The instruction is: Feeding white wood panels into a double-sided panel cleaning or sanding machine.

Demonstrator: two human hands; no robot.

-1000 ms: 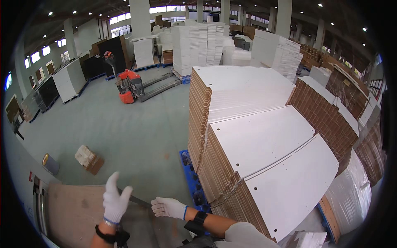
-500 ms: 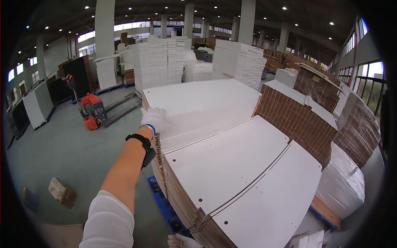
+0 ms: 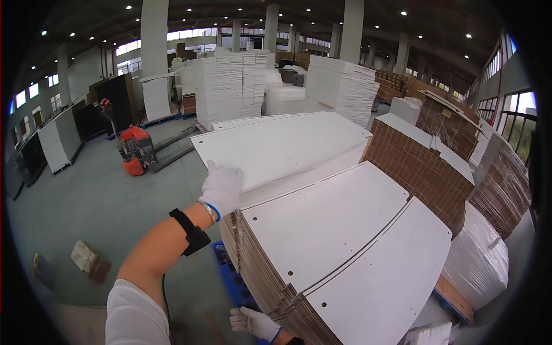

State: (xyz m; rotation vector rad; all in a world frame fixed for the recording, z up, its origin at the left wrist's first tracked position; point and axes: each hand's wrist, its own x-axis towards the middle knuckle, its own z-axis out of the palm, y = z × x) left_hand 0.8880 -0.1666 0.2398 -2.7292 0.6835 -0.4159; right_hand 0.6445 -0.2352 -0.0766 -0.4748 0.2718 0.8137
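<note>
My left hand, in a white knitted glove, is closed on the left edge of a white panel with small holes. This panel tops the far stack and sits askew, its left corner jutting past the panel beneath. My right hand, also gloved, is low at the bottom of the view, beside the near stack's left side. Its fingers are curled in, and nothing shows in them. Between the hands lie two more white panels, a middle one and a near one, topping brown-edged stacks.
A blue pallet lies under the stacks. An orange pallet jack stands on the floor at left. Tall white stacks rise beyond. Brown-edged boards and a film-wrapped stack crowd the right. A small block lies at lower left.
The far panel has shifted left and toward me, baring a strip of the panel beneath at its far side. My left elbow is more bent. My right hand has risen further into view.
</note>
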